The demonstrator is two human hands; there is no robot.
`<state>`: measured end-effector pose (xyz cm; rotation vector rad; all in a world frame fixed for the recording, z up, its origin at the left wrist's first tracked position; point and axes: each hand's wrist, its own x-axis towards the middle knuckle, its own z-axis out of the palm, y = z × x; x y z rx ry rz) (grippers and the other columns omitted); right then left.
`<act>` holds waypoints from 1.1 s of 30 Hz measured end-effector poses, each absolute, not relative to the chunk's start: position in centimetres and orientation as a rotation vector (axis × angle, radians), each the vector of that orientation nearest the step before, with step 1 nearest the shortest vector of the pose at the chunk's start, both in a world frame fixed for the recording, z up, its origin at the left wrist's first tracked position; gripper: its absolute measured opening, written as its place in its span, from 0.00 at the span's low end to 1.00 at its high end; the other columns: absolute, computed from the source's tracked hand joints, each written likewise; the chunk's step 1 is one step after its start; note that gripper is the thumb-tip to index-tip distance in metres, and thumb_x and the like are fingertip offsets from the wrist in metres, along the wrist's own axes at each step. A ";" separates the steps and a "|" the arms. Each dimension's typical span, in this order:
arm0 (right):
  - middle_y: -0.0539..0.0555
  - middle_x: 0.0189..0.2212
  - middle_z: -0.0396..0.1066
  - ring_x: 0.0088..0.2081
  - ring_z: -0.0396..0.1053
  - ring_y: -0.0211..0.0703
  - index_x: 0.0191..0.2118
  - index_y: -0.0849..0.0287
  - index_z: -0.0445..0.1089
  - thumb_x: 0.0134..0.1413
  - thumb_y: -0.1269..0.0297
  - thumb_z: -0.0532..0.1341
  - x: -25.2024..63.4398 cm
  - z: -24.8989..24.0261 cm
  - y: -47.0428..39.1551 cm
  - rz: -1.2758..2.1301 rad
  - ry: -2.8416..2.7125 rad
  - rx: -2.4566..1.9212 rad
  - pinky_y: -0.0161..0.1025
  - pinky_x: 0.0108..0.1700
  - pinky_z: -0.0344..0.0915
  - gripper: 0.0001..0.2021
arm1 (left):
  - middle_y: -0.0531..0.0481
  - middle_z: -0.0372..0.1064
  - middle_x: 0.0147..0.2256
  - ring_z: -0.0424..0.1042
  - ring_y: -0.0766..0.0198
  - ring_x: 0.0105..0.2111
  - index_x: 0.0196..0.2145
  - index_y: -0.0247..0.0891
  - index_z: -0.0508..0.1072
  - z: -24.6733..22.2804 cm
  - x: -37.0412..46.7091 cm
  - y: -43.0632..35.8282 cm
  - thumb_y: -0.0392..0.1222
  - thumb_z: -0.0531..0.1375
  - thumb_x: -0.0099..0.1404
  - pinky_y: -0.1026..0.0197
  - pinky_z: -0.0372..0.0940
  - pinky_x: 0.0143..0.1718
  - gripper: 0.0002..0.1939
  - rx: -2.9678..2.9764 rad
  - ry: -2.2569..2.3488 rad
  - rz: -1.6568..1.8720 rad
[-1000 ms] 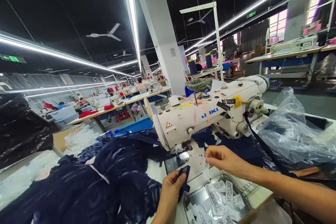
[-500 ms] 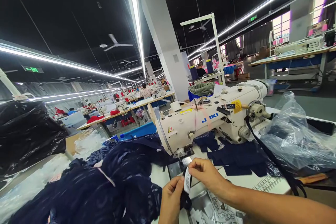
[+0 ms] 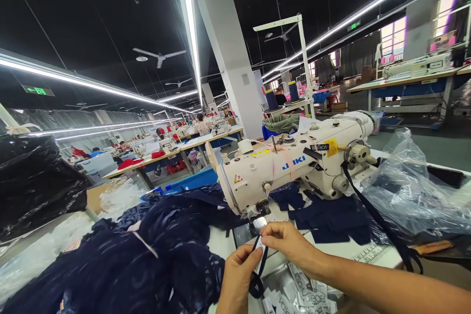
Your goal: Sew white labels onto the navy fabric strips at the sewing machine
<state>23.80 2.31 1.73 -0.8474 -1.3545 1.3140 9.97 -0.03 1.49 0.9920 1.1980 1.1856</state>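
My left hand (image 3: 240, 272) is closed, thumb and forefinger pinching the lower end of a small white label (image 3: 259, 244). My right hand (image 3: 289, 243) pinches the label's upper end, just in front of the sewing machine's needle area. A thin navy strap (image 3: 264, 261) runs along the label and loops below my fingers; how the two overlap is partly hidden by the fingertips. Behind my hands stands the white sewing machine (image 3: 250, 176), its presser foot close beyond my right fingertips.
Printed white labels (image 3: 300, 297) lie in a heap below my right forearm. Navy fabric (image 3: 158, 255) is piled on the left, with cut navy pieces (image 3: 331, 221) behind my right hand. Clear plastic (image 3: 408, 191) and a black plastic bag (image 3: 37, 186) flank the table.
The label's printed face, visible before, has turned and is now mostly covered by my fingers. The navy strap shows more plainly beside it. My left hand has shifted slightly left.
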 end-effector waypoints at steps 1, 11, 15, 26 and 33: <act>0.50 0.23 0.63 0.30 0.59 0.40 0.21 0.60 0.66 0.37 0.60 0.60 23.9 1.7 2.3 1.318 -1.358 -0.842 0.37 0.35 0.56 0.09 | 0.54 0.66 0.18 0.60 0.70 0.18 0.20 0.35 0.73 1.5 9.9 0.0 0.53 0.70 0.34 0.67 0.53 0.21 0.20 0.995 1.201 1.176; 0.49 0.21 0.63 0.28 0.57 0.39 0.19 0.61 0.68 0.36 0.60 0.62 24.3 1.9 2.5 1.337 -1.411 -0.796 0.37 0.34 0.53 0.09 | 0.49 0.70 0.21 0.64 0.66 0.23 0.20 0.34 0.75 2.3 9.7 -0.2 0.50 0.70 0.33 0.65 0.58 0.29 0.18 1.018 1.143 1.138; 0.48 0.20 0.63 0.27 0.57 0.38 0.20 0.62 0.69 0.34 0.60 0.64 24.2 1.6 2.6 1.446 -1.329 -0.860 0.38 0.35 0.53 0.10 | 0.52 0.67 0.18 0.61 0.69 0.20 0.18 0.34 0.74 2.4 9.4 -0.2 0.49 0.71 0.33 0.67 0.55 0.25 0.18 0.975 1.114 1.099; 0.47 0.18 0.62 0.25 0.57 0.35 0.20 0.63 0.66 0.36 0.63 0.63 23.9 1.3 2.6 1.543 -1.274 -0.836 0.36 0.34 0.53 0.08 | 0.54 0.62 0.16 0.57 0.70 0.19 0.18 0.34 0.72 2.0 9.1 0.0 0.55 0.68 0.38 0.67 0.53 0.23 0.20 1.004 1.048 1.117; 0.47 0.20 0.59 0.26 0.57 0.37 0.19 0.61 0.63 0.38 0.65 0.56 23.4 1.9 2.1 1.244 -1.412 -0.916 0.36 0.33 0.54 0.05 | 0.54 0.64 0.18 0.58 0.69 0.21 0.18 0.36 0.74 2.3 9.6 -0.2 0.52 0.69 0.36 0.66 0.56 0.27 0.18 1.154 1.182 1.209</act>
